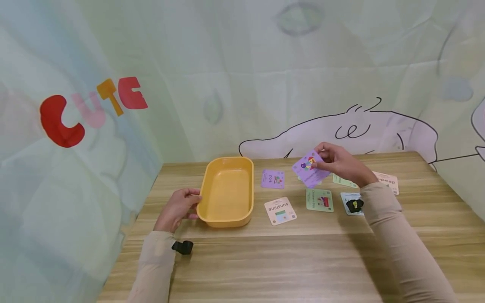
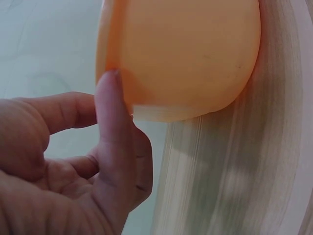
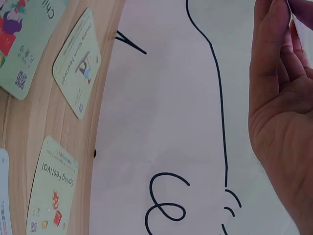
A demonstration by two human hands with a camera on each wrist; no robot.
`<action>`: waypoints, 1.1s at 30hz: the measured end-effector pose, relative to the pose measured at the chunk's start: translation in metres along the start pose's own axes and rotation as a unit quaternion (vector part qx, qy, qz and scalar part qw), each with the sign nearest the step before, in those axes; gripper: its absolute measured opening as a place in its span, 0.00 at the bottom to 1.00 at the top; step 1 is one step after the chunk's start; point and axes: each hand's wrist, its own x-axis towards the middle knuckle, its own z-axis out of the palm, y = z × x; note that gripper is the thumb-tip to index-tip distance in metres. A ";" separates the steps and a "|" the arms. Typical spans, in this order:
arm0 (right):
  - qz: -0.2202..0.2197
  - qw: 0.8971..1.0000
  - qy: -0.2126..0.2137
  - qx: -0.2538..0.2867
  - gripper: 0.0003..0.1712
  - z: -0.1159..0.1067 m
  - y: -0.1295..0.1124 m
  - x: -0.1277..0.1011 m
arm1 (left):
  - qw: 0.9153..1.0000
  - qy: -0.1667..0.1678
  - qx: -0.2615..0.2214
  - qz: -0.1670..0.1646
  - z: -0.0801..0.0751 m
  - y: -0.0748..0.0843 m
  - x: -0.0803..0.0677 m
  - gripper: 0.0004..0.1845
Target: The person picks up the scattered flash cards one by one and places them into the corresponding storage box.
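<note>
An orange tray (image 1: 228, 191) stands on the wooden table (image 1: 303, 261), left of the middle. My left hand (image 1: 178, 208) rests against its left rim, fingers loosely curled; in the left wrist view the thumb (image 2: 111, 122) touches the tray (image 2: 181, 54). My right hand (image 1: 339, 163) is raised above the table's far side and pinches a purple card (image 1: 310, 168) by its edge. Its palm (image 3: 279, 112) fills the right wrist view.
Several cards lie face up right of the tray: a purple card (image 1: 273, 179), a "sunshine" card (image 1: 281, 211), a green card (image 1: 319, 200) and others partly under my right arm. Green cards (image 3: 80, 63) lie near the table's far edge. A printed curtain hangs behind.
</note>
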 end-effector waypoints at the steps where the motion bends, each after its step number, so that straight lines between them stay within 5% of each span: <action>1: 0.000 1.000 0.000 0.000 0.16 0.001 0.000 0.001 | 1.000 -0.001 0.000 0.001 0.000 0.000 0.000 0.21; 33: -0.031 0.998 -0.051 0.035 0.14 0.051 -0.021 0.037 | 1.000 0.003 -0.001 -0.003 0.000 0.002 -0.003 0.20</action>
